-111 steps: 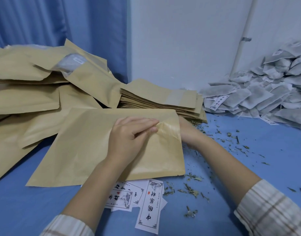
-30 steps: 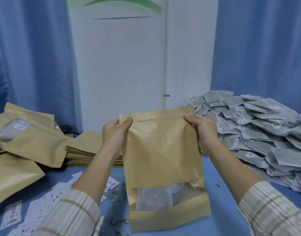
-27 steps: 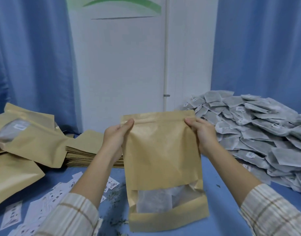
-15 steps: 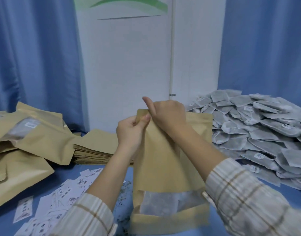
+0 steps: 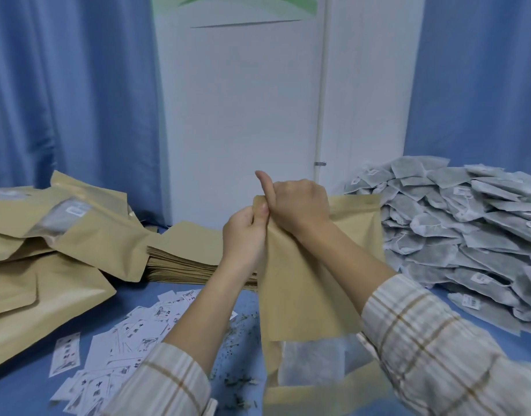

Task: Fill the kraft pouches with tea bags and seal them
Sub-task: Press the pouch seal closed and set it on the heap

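**Operator:** Which step is in hand?

**Technician:** Judged from the hand positions, sealing. The filled kraft pouch (image 5: 315,283) stands upright at centre on the blue table (image 5: 24,388), pale tea bags visible through its clear window (image 5: 312,363) at 6 o'clock. The left hand (image 5: 246,232) pinches the pouch's top edge at its left corner, thumb in front and fingers curled behind. The right hand (image 5: 297,202) sits just beside it, at 2 o'clock from the left hand, curled over the same top strip with the thumb raised upright.

**Operator:** Is the closure shut?

**Technician:** Cannot tell. The hands cover the left part of the strip; the right part, towards 3 o'clock, looks flat but shows no clear sign either way.

**Operator:** What does the next move call for?

**Technician:** Probably a firm pinch drawn along the strip from the left corner towards 3 o'clock, with the left hand anchoring the corner so the pouch does not twist. The full width needs pressure.

**Operator:** Where are the supplies?

**Technician:** Loose tea bags (image 5: 462,229) are heaped at 3 o'clock. Flat empty pouches (image 5: 183,259) are stacked at 9 o'clock, with filled pouches (image 5: 63,232) beyond them. Paper labels (image 5: 132,340) lie at 7 o'clock.
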